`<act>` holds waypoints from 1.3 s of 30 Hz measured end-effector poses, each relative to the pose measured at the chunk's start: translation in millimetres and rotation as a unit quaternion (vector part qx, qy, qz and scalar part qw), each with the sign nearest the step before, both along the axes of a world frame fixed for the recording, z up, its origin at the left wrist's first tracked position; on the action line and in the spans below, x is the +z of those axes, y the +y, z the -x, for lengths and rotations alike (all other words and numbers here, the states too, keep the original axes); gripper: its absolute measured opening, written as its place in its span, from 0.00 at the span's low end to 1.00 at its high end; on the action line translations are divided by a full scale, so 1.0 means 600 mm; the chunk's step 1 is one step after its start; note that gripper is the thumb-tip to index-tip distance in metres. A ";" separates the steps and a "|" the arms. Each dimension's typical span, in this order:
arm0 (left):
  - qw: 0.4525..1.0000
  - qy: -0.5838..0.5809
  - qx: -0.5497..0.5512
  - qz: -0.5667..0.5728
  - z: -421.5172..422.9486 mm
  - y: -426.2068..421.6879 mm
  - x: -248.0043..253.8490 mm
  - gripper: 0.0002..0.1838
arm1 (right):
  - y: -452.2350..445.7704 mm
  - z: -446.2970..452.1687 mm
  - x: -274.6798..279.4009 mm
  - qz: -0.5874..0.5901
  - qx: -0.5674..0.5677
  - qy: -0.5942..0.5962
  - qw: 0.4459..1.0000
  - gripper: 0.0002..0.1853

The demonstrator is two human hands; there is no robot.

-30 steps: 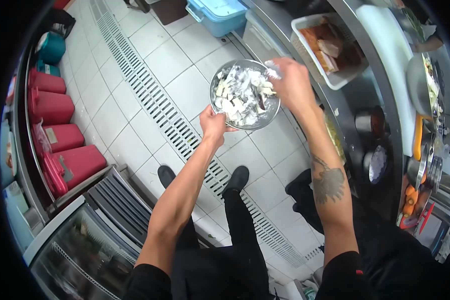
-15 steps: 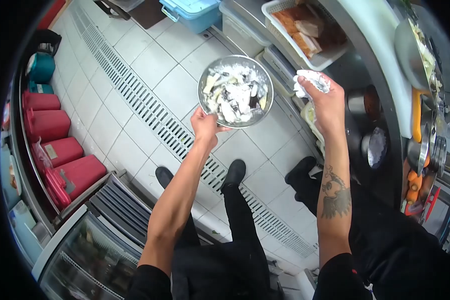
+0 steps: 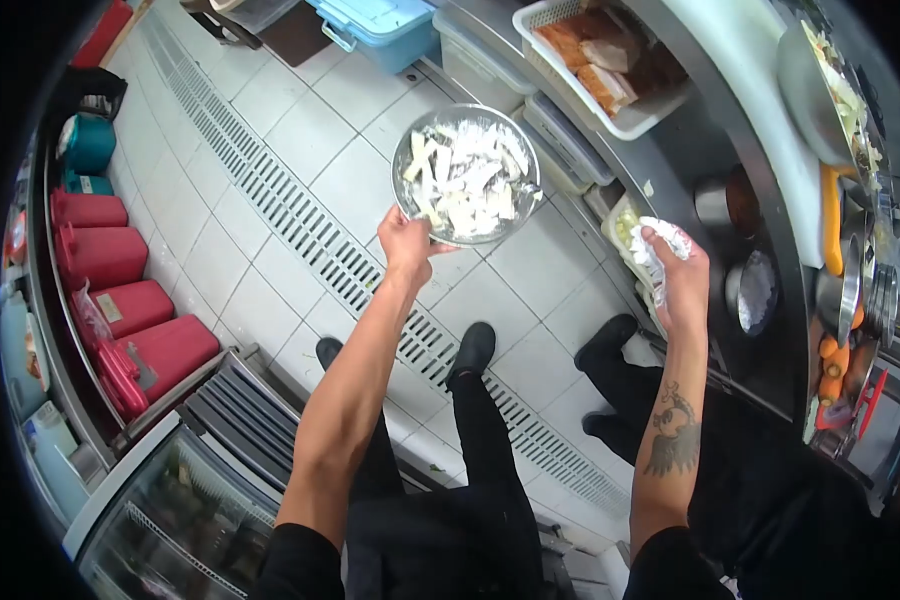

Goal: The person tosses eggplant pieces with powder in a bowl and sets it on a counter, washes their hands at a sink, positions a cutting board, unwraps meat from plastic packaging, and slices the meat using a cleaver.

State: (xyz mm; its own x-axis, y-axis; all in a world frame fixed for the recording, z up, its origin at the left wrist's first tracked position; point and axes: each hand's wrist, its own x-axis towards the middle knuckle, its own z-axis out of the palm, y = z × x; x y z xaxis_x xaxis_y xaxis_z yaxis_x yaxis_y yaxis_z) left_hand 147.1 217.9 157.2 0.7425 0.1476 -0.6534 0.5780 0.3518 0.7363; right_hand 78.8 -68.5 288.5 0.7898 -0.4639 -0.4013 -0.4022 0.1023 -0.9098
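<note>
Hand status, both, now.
Left hand: closed on the rim of the metal bowl.
Right hand: off the bowl, coated white; whether it holds anything cannot be told.

Left hand (image 3: 407,243): partly hidden by the bowl (image 3: 395,172). White material (image 3: 662,238) at the right hand (image 3: 685,272): indistinct. Blue bin (image 3: 375,22): cut off by top edge.

Around the metal bowl (image 3: 511,221), open room lies over the tiled floor (image 3: 348,178) at 9 to 10 o'clock and at 5. The left hand (image 3: 408,243) blocks 7, the right hand (image 3: 682,272) 4, the white basket (image 3: 634,123) 2.
</note>
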 end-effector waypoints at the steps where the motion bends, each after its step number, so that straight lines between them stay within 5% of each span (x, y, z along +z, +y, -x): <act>1: 0.999 -0.015 -0.022 0.026 -0.007 0.000 0.008 0.17 | -0.007 0.006 -0.007 -0.011 0.001 0.007 1.000 0.10; 9: 0.990 -0.137 -0.021 0.031 -0.028 0.018 0.034 0.16 | -0.011 0.037 -0.008 -0.004 -0.009 0.035 0.999 0.11; 17: 0.998 0.029 -0.006 0.052 0.043 0.031 0.049 0.17 | -0.022 0.096 -0.020 -0.007 -0.004 0.061 0.998 0.11; 23: 1.000 0.016 -0.017 0.014 0.079 0.094 0.186 0.18 | -0.065 0.186 -0.009 -0.089 -0.063 0.057 0.992 0.11; 33: 0.971 -0.112 0.024 -0.208 0.025 0.239 0.646 0.17 | -0.186 0.401 0.128 -0.184 -0.183 0.063 0.964 0.09; 39: 0.968 -0.169 -0.048 -0.180 -0.139 0.131 0.775 0.13 | -0.216 0.468 0.181 -0.192 -0.322 0.071 0.924 0.09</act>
